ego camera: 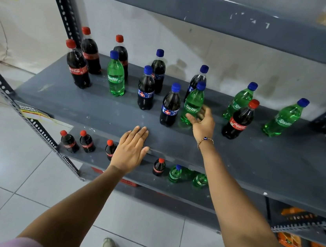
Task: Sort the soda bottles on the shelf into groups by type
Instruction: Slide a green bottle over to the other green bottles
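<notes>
Green Sprite bottle, blue-capped, stood upright mid-shelf, long axis vertical, label toward the camera. Crowded on its left by a dark blue-label cola bottle, touching or nearly so; backed closely by another blue-capped dark bottle. Open shelf surface lay in front, toward the near edge, and a clear gap on the right before the red-capped Coca-Cola bottle.

Right hand reached in from the front, fingers spread and curled loosely beside the Sprite bottle's lower body, thumb tip at its base; not closed around it, firm contact hard to confirm. Beaded bracelet on that wrist. Left hand rested flat, palm down, fingers together, on the shelf's front edge, holding nothing.

Farther out, all upright: three Coca-Cola bottles grouped at the left rear with one Sprite among them; two more blue-label colas in the middle; two Sprites at the right end near the upright post. Wide bare strip along the shelf's front right. Lower shelf carried more small bottles.
</notes>
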Tool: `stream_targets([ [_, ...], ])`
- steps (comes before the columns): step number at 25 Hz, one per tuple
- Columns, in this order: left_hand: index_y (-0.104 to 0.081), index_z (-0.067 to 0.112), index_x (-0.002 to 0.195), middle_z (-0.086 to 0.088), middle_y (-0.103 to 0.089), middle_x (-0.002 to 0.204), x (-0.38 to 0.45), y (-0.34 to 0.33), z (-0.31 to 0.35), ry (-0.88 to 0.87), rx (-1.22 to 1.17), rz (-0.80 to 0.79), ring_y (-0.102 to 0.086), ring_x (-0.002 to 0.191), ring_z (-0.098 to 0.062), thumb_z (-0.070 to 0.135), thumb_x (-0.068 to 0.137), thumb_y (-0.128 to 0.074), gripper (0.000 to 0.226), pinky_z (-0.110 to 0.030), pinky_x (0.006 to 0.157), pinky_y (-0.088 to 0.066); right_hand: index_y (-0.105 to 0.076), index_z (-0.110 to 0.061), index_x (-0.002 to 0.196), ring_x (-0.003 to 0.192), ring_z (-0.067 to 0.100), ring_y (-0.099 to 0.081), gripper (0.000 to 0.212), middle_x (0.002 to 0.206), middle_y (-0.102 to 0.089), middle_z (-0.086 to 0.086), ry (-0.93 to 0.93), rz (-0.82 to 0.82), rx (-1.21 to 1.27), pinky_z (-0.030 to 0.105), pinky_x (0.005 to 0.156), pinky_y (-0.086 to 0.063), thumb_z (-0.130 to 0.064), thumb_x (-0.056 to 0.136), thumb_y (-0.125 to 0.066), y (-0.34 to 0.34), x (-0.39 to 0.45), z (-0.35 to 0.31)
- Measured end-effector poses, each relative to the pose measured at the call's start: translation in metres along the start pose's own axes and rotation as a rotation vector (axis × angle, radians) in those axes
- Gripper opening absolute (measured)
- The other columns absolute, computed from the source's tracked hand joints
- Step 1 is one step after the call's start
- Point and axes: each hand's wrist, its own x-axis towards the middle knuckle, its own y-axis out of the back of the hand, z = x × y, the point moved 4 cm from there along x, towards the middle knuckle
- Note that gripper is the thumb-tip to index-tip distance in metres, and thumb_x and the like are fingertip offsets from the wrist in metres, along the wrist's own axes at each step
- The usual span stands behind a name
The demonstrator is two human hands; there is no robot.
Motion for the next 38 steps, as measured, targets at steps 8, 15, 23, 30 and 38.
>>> stream_targets([
  [8,-0.043,0.006,0.138,-0.01,-0.045,0.145,-0.005,-0.003,0.007,0.084,0.022,0.049,-0.033,0.137,-0.029,0.039,0.1,-0.017,0.057,-0.041,0.115,-0.015,-0.053,-0.016,0.122,0.097,0.007,-0.058,0.055,0.106,-0.061,-0.006,0.029,0.019,0.059,-0.003,0.071,-0.043,-0.015,0.072,-0.076,0.048,-0.042,0.013],
  [15,-0.043,0.002,0.137,-0.013,-0.045,0.145,-0.009,-0.009,0.059,0.148,-0.033,0.094,-0.033,0.138,-0.028,0.036,0.098,-0.022,0.056,-0.043,0.115,-0.013,-0.049,-0.011,0.129,0.102,0.011,-0.057,0.057,0.109,-0.062,-0.004,0.053,0.076,-0.057,-0.006,0.076,-0.04,-0.014,0.077,-0.071,0.142,-0.07,0.039],
  [23,-0.044,0.003,0.137,-0.013,-0.046,0.143,0.002,-0.03,0.163,-0.024,-0.073,0.011,-0.037,0.136,-0.03,0.044,0.099,-0.01,0.066,-0.046,0.111,-0.028,-0.051,-0.006,0.127,0.101,0.017,-0.061,0.049,0.116,-0.065,0.011,0.013,0.185,-0.069,0.008,0.081,-0.047,-0.005,0.08,-0.066,0.233,-0.055,0.055],
  [30,-0.044,0.0,0.136,-0.016,-0.044,0.144,0.002,-0.031,0.166,0.023,-0.019,-0.01,-0.036,0.136,-0.032,0.047,0.099,-0.008,0.07,-0.045,0.111,-0.029,-0.05,-0.005,0.127,0.1,0.017,-0.06,0.049,0.117,-0.064,0.016,-0.015,0.24,-0.058,0.016,0.082,-0.047,0.0,0.08,-0.064,0.264,-0.027,0.061],
  [38,-0.043,0.002,0.137,-0.016,-0.045,0.144,0.001,-0.032,0.165,0.021,-0.02,-0.004,-0.036,0.136,-0.032,0.043,0.099,-0.017,0.062,-0.043,0.113,-0.025,-0.046,-0.007,0.13,0.107,0.027,-0.061,0.051,0.118,-0.064,0.017,-0.055,0.191,-0.12,0.034,0.094,-0.049,-0.003,0.083,-0.063,0.27,-0.01,0.062],
])
